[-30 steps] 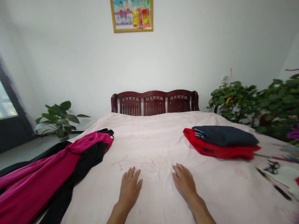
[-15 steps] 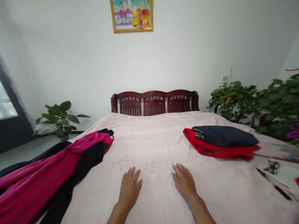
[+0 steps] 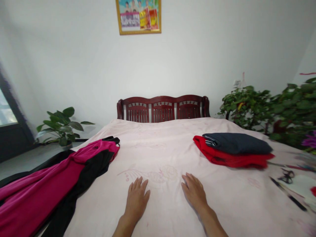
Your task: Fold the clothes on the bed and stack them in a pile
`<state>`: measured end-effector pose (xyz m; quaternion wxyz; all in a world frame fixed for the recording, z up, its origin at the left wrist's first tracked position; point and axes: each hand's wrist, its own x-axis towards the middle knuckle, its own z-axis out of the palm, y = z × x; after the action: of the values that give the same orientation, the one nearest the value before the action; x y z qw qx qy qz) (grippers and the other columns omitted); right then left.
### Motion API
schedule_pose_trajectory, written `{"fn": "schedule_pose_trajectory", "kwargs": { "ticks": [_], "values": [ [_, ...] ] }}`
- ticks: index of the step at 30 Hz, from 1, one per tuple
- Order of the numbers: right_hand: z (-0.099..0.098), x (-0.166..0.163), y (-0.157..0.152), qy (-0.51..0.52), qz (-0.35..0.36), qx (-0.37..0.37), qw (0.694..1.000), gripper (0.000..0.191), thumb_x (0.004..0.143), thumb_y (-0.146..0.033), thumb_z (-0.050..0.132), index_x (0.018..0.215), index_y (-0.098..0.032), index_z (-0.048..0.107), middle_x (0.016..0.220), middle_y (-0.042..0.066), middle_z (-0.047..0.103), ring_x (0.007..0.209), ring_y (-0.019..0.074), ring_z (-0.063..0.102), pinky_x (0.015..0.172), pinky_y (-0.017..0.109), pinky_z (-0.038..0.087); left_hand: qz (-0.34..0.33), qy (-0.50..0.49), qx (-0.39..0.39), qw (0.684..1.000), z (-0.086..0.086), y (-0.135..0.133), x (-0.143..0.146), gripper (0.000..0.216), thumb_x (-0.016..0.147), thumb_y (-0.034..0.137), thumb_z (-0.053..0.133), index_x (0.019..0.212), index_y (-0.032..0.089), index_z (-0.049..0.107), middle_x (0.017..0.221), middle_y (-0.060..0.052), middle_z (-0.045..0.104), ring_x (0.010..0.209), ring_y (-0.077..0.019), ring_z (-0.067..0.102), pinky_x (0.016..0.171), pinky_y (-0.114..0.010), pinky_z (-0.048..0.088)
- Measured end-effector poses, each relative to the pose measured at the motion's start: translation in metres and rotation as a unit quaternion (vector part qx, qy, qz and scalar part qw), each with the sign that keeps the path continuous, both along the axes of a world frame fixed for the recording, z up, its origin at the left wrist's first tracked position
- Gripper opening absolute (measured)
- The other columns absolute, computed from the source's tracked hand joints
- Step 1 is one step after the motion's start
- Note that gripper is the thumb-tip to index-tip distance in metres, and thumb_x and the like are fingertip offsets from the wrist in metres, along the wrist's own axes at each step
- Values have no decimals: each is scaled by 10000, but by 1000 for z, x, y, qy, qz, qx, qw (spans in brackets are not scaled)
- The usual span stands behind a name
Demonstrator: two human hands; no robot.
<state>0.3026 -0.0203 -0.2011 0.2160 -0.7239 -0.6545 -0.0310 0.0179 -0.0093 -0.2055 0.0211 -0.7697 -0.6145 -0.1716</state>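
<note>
Left hand [image 3: 137, 195] and right hand [image 3: 194, 191] spread empty on the bedspread [image 3: 158, 154], I'd pinch the limp-looking pink garment [image 3: 59, 177] by its edges.

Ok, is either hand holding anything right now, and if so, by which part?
Nothing is held. The left hand and right hand lie palm down on the pale pink cover, apart from the folded clothes and the magenta garment.

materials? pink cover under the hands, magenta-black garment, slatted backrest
Pink cover: matte, likely woven cloth; soft creases.
Magenta-black garment: matte, perhaps knit or fleece; smooth folds, weave too fine to tell.
Slatted backrest: probably varnished wood; dark red-brown, slight sheen on the rail.
</note>
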Motion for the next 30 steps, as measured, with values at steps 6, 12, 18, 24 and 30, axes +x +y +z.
{"fn": "schedule_pose_trajectory", "kwargs": {
  "ticks": [6, 12, 18, 24, 30],
  "values": [
    [-1, 0, 0, 0, -3, 5, 1000, 425, 935, -270, 442, 1299, -181, 644, 1426, 114, 566, 1360, 267, 468, 1167, 441, 299, -6, 4, -10, 1000, 0, -1, 0, 479, 935, 262, 438, 1399, 250, 557, 1524, -89, 478, 1429, -274, 395, 1182, -464, 268],
    [2, 0, 0, 9, -1, 7, 1000, 425, 929, -268, 439, 1285, -178, 653, 1415, 107, 575, 1347, 263, 479, 1158, 432, 318, 81, 34, -16, 996, 14, 1, -7, 528, 908, 300, 478, 1430, 235, 532, 1529, -115, 467, 1472, -352, 294, 1184, -528, 212],
    [-1, 3, 2, 18, 0, 8, 1000, 422, 924, -265, 440, 1276, -179, 656, 1407, 109, 580, 1346, 260, 480, 1149, 434, 328, 249, 85, 49, 963, 58, 27, -72, 592, 907, 350, 526, 1475, 195, 461, 1590, -184, 333, 1492, -399, 182, 1149, -609, 167],
    [0, 3, 4, 21, 7, 18, 1000, 419, 914, -258, 438, 1253, -167, 666, 1389, 115, 590, 1328, 262, 494, 1138, 427, 341, 335, 75, 124, 931, 84, 48, -163, 707, 893, 355, 551, 1514, 104, 324, 1572, -273, 264, 1456, -423, 228, 1101, -601, 257],
    [-2, 3, 4, 26, 7, 21, 999, 413, 919, -255, 429, 1250, -174, 662, 1386, 101, 594, 1328, 254, 493, 1145, 417, 330, 315, -31, 17, 948, 83, 66, -201, 803, 887, 402, 476, 1548, 70, 164, 1496, -290, 351, 1217, -418, 542, 906, -500, 478]
  ]
}}
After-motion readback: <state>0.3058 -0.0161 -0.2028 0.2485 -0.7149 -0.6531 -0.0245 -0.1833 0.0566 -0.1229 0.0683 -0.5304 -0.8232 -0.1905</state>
